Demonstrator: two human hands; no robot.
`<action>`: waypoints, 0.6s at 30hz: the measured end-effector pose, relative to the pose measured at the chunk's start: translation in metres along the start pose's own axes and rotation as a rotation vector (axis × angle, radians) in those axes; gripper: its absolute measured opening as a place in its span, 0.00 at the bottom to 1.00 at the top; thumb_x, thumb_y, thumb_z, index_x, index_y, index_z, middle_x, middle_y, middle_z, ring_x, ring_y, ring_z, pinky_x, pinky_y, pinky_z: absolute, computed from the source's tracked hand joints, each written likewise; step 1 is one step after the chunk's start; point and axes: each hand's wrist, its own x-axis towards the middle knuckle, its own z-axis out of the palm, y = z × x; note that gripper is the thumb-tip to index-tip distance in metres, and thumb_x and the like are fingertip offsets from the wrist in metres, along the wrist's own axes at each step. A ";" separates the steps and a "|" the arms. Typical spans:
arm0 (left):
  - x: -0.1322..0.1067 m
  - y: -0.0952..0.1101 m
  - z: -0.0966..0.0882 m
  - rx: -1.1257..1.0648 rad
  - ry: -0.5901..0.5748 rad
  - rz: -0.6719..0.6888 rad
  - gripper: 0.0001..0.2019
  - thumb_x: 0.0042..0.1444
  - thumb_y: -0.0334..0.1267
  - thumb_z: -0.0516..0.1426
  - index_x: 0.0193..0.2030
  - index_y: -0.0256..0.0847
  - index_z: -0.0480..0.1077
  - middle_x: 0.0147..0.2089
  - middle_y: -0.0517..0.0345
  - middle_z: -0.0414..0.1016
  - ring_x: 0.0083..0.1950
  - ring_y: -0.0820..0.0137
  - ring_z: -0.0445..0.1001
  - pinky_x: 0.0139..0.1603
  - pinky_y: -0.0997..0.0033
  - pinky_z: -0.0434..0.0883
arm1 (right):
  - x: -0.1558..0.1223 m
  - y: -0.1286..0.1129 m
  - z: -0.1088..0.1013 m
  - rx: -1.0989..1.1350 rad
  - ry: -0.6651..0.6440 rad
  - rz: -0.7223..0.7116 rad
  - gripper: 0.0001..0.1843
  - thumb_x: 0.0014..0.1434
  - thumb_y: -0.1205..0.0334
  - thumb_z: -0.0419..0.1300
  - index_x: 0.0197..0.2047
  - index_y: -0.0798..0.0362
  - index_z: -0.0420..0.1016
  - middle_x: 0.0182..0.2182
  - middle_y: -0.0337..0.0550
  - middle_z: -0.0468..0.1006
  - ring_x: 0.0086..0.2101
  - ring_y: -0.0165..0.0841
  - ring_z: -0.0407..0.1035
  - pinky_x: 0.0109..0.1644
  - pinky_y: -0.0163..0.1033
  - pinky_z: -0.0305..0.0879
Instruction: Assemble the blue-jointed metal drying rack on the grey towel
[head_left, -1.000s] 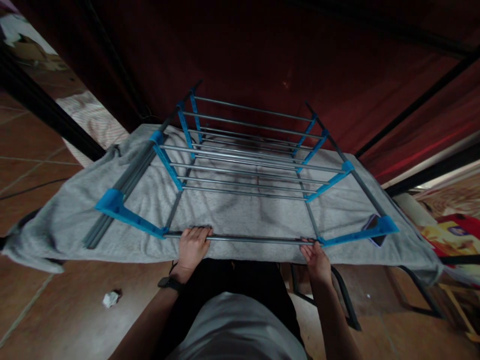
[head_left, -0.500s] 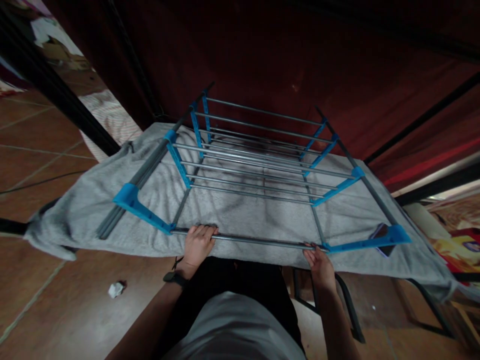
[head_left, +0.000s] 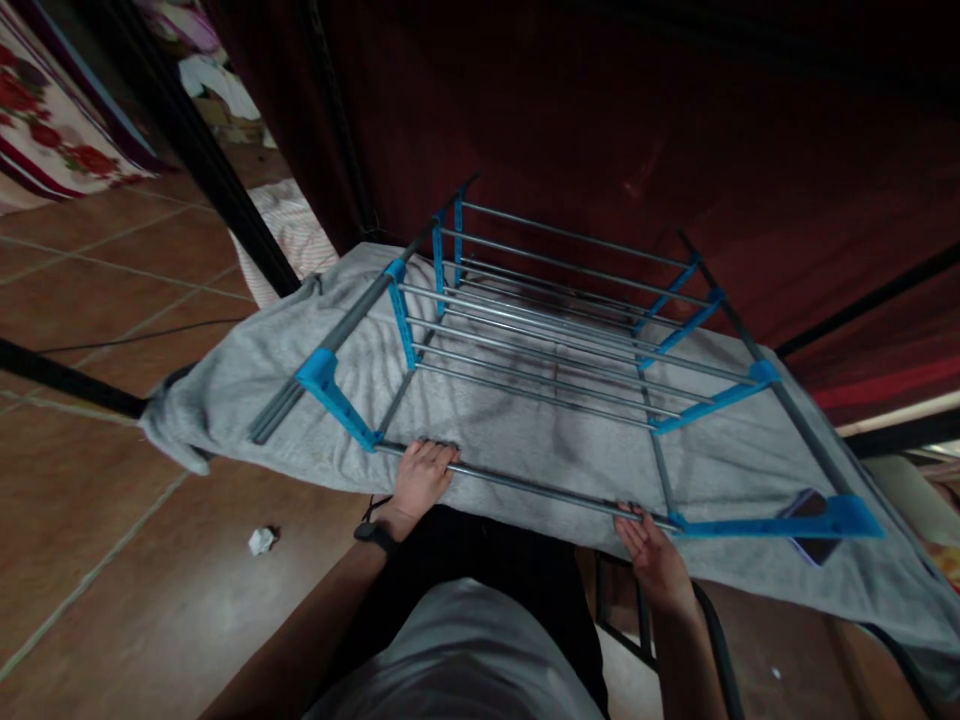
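A rack of grey metal tubes and blue plastic brackets lies on its side on a grey blanket. Its nearest crossbar, a metal tube, runs along the blanket's front edge between two blue brackets. My left hand is wrapped over this tube near its left end, with a dark watch on the wrist. Close to the right bracket, my right hand holds the same tube from below, palm turned up and fingertips at the bar. Several thinner crossbars span the rack farther back.
Partly under the right bracket lies a phone-like dark object. A dark red curtain hangs behind the rack. Black frame posts stand at left. Crumpled white paper lies on the tiled floor, and a cable crosses it.
The view has turned left, so the rack and blanket appear farther right and slightly tilted. Both hands remain on the near tube; the right palm shows a little more.
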 end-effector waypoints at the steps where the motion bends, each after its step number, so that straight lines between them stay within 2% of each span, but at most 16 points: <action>1: 0.000 0.000 0.001 0.003 0.004 -0.004 0.10 0.65 0.33 0.52 0.38 0.42 0.74 0.34 0.55 0.78 0.39 0.62 0.73 0.43 0.60 0.60 | 0.000 0.001 -0.001 0.000 0.008 -0.004 0.18 0.49 0.51 0.71 0.40 0.50 0.78 0.43 0.45 0.82 0.45 0.33 0.77 0.54 0.38 0.73; 7: -0.001 0.001 0.002 -0.006 0.029 -0.037 0.10 0.65 0.33 0.52 0.36 0.42 0.74 0.33 0.55 0.77 0.38 0.63 0.72 0.42 0.60 0.60 | 0.002 0.004 -0.005 -0.044 0.028 -0.041 0.19 0.50 0.48 0.70 0.41 0.50 0.77 0.42 0.42 0.81 0.46 0.33 0.76 0.57 0.40 0.72; 13: -0.003 0.000 0.001 0.007 0.045 -0.087 0.10 0.64 0.34 0.52 0.36 0.42 0.74 0.33 0.53 0.77 0.38 0.62 0.72 0.44 0.58 0.61 | 0.007 0.007 -0.013 -0.161 0.010 -0.100 0.18 0.50 0.48 0.69 0.41 0.49 0.77 0.45 0.46 0.80 0.49 0.38 0.75 0.58 0.46 0.72; 18: -0.006 -0.007 -0.002 0.024 0.042 -0.133 0.10 0.64 0.34 0.52 0.36 0.42 0.74 0.34 0.52 0.77 0.39 0.62 0.72 0.44 0.57 0.62 | 0.008 0.009 -0.014 -0.162 0.020 -0.092 0.20 0.51 0.45 0.67 0.42 0.49 0.76 0.46 0.45 0.80 0.49 0.36 0.75 0.56 0.42 0.73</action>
